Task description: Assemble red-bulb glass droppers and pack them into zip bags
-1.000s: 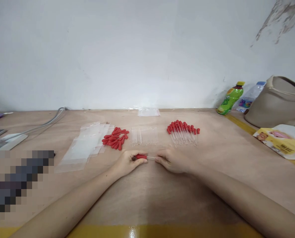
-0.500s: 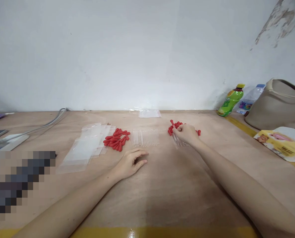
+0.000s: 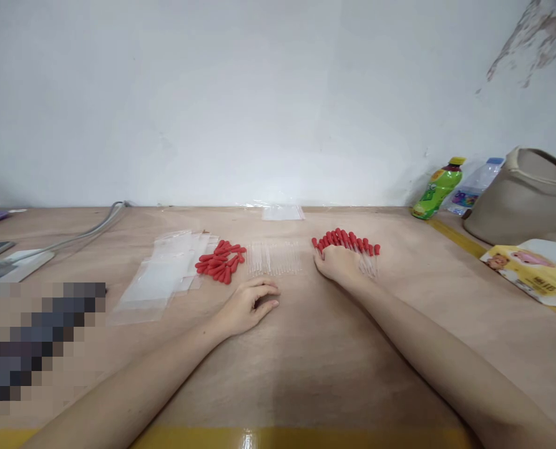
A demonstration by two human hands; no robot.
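Note:
My right hand is low over the left end of a row of glass droppers with red rubber bulbs. Its fingers are closed at the tube of the leftmost dropper, and the hand covers most of the glass tubes there. My left hand rests on the table with fingers apart and nothing in it. Beyond it lie a row of bare glass tubes and, to their left, a heap of loose red rubber bulbs.
Clear plastic bags lie overlapping left of the bulbs; another bag is by the wall. At right are a green bottle, a clear bottle, a beige bag and a yellow-white pack. A cable runs at left.
My right hand has moved slightly left and down, bringing the dropper it held to the left end of the row. More red bulbs now show above it. My left hand has stayed in place.

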